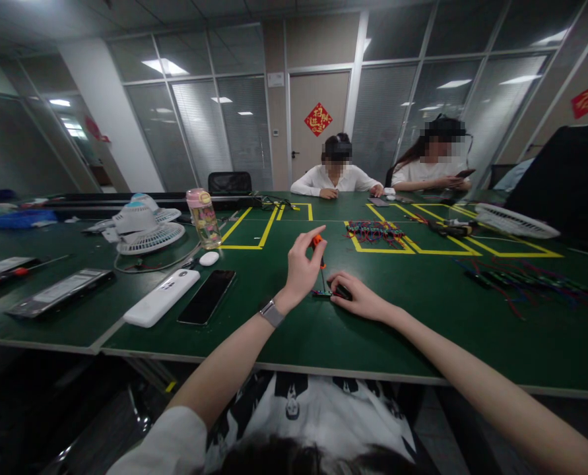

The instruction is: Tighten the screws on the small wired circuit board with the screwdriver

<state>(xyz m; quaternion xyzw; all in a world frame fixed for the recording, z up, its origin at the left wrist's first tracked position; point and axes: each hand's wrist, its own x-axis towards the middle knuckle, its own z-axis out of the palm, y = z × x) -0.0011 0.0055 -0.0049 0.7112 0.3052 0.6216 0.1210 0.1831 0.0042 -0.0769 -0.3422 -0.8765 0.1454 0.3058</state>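
Note:
My left hand [302, 267], with a watch on the wrist, is closed around the orange-and-black handle of a screwdriver [317, 243]. The screwdriver stands nearly upright, its shaft pointing down at a small circuit board [322, 293] on the green table. Resting on the tabletop, my right hand [359, 297] grips the board's right side along with a dark piece. Its fingers cover much of that end. Whether the screwdriver's tip touches a screw is too small to tell.
Left of my hands lie a black phone [207, 297], a white power bank [162, 299] and a hard drive [61, 292]. Behind them stand a bottle [205, 221] and white fan [150, 237]. Wired boards [375, 234] sit ahead, more boards [541, 280] rightward. Two people sit opposite.

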